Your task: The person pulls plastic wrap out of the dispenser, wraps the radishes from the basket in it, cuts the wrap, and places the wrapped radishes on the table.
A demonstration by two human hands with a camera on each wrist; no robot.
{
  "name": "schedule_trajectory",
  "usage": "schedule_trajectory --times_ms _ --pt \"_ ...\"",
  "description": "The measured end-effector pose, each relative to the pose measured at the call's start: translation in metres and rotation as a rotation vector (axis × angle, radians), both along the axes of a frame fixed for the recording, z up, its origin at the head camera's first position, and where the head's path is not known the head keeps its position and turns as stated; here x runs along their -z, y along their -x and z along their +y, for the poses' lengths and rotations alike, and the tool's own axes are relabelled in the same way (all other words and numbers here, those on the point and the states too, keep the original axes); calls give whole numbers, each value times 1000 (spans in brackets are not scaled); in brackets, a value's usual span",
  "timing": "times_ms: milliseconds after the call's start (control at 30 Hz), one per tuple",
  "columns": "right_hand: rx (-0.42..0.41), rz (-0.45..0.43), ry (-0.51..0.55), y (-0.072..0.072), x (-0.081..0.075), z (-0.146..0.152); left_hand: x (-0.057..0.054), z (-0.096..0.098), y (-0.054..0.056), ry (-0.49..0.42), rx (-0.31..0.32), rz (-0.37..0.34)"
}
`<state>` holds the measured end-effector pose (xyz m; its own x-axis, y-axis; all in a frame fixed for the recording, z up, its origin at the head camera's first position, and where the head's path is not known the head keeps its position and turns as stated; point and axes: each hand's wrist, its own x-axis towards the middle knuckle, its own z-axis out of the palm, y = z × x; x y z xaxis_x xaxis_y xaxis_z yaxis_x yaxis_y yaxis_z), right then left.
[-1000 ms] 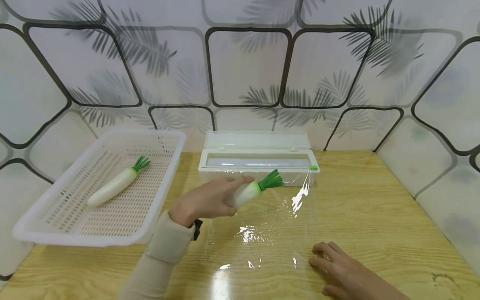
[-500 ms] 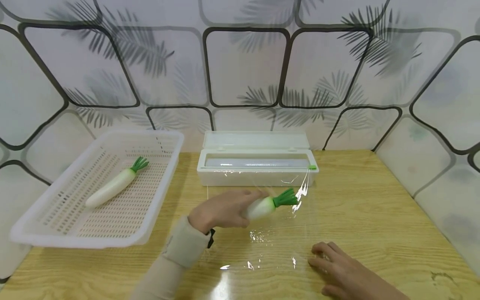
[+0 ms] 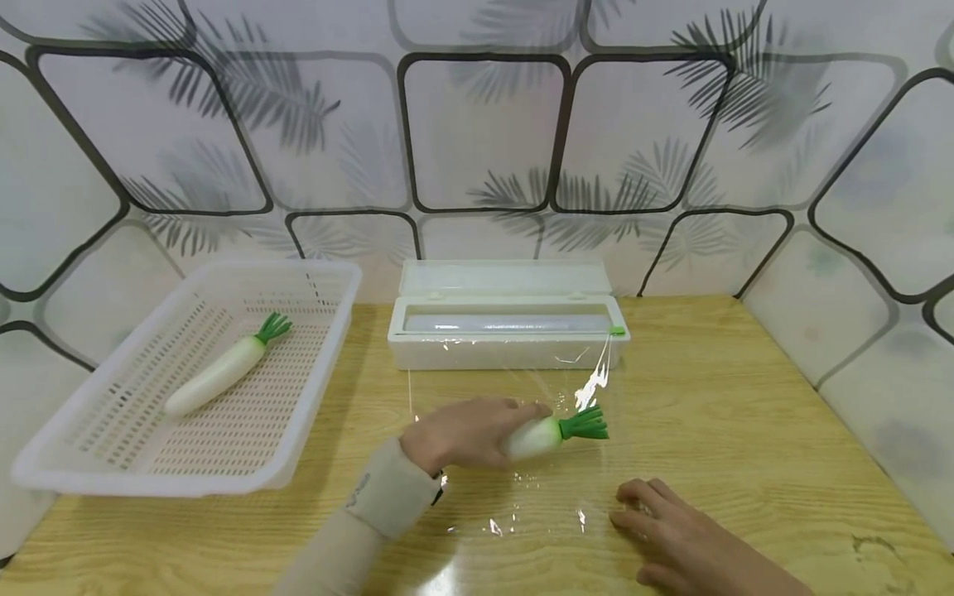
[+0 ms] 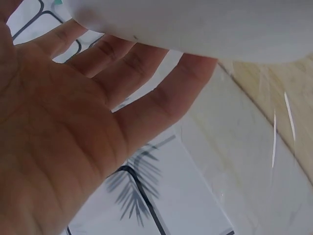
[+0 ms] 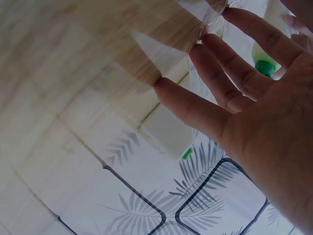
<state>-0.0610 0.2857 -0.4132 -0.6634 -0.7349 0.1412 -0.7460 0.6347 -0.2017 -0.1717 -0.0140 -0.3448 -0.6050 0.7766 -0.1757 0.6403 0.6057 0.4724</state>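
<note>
My left hand (image 3: 473, 432) grips a white radish (image 3: 538, 439) from above, with its green stalks (image 3: 585, 423) pointing right. In the left wrist view the fingers lie along the white body of that radish (image 4: 205, 29). Beneath it, a sheet of cling film (image 3: 514, 509) stretches over the table from a white dispenser box (image 3: 499, 356). At the sheet's lower right edge, my right hand (image 3: 671, 530) rests its fingertips on the film. The right wrist view shows these fingers (image 5: 195, 107) fairly straight, with film creased at their tips.
A white perforated basket (image 3: 149, 483) on the left holds another radish (image 3: 219, 377). The dispenser's lid (image 3: 507, 277) stands raised, with the film roll (image 3: 507, 323) inside and a green slider (image 3: 617, 331) at the right. A patterned wall covering (image 3: 484, 132) borders the table.
My left hand has carried the radish rightward and toward me, lower over the cling film. The right hand stays at the film's edge.
</note>
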Motion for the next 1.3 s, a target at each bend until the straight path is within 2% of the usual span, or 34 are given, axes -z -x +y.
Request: schedule_trajectory --times_ms 233,400,600,833,1100,1300 --pt "10 -31 -5 -1 -1 0 5 7 -6 43 -4 -19" --pt "-25 49 35 0 0 0 8 11 -8 60 -1 -29" --pt "-52 89 50 1 1 0 14 13 -9 93 -9 -57" --pt "-44 41 64 1 1 1 14 11 -5 105 24 12" --pt "-43 67 54 0 2 0 14 0 4 76 -1 23" --pt "-46 99 79 -1 2 -1 16 -1 2 78 -6 32"
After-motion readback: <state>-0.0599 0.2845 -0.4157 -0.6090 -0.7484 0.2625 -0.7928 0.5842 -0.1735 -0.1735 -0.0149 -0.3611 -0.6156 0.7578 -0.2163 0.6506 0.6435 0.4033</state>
